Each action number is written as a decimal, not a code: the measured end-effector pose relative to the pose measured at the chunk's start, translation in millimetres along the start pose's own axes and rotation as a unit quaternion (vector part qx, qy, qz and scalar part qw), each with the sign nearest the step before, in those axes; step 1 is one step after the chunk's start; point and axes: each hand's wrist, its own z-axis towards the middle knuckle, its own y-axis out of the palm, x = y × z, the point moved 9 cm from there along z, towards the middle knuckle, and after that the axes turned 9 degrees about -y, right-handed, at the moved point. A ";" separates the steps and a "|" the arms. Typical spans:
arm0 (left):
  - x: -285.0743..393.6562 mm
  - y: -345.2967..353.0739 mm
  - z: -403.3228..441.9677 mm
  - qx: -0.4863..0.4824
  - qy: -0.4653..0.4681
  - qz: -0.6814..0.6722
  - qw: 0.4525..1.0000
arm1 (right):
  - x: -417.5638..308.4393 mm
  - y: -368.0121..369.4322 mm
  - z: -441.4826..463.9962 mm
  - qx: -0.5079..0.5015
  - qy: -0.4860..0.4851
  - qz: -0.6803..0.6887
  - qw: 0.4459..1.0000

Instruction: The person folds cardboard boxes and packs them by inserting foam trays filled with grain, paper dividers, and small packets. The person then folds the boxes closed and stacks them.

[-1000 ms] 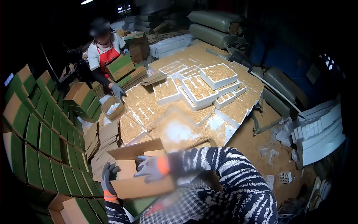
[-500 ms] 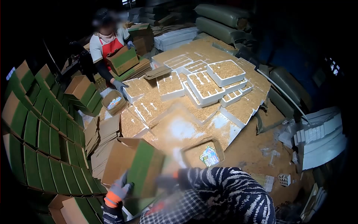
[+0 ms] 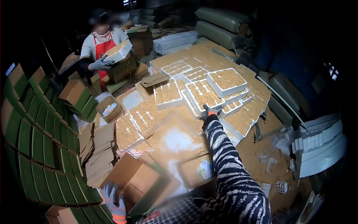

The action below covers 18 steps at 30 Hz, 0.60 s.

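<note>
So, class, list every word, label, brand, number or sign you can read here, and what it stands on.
None can be read with certainty.
Red apron: pale lettering, partly covered and too small.
Packets in the nearer container: coloured print, too blurred.
Packets in the farther container: too small.
Open cardboard box: no text visible.

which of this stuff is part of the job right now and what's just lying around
Seemingly in use:
- open carton, at the left hand
- shavings-topped white tray, at whose near edge the right hand is
- tray the co-worker holds

Apparently just lying about:
- crumpled plastic
- long green sacks
- white slabs at right
</note>
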 end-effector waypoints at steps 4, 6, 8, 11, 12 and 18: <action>-49.7 -18.0 -10.0 0.177 -0.130 -0.045 0.975 | -50.3 -41.5 -98.8 -0.076 0.091 0.169 0.978; -87.7 2.1 -21.3 0.142 -0.201 -0.252 0.936 | -96.9 -61.8 -151.8 -0.213 0.070 0.237 0.945; -115.7 31.7 -31.6 0.082 -0.263 -0.342 0.898 | -140.1 -80.5 -180.4 -0.355 -0.284 0.035 0.890; -86.7 33.1 -30.1 0.078 -0.253 -0.316 0.911 | -226.0 -60.5 -269.2 -0.483 -0.076 0.163 0.857; -83.5 41.7 -26.4 0.059 -0.227 -0.287 0.929 | -250.6 -56.0 -286.4 -0.512 -0.123 0.106 0.843; -78.8 73.1 -21.8 0.157 0.052 -0.062 0.984 | -299.8 12.9 -397.7 -0.711 -0.085 -0.062 0.696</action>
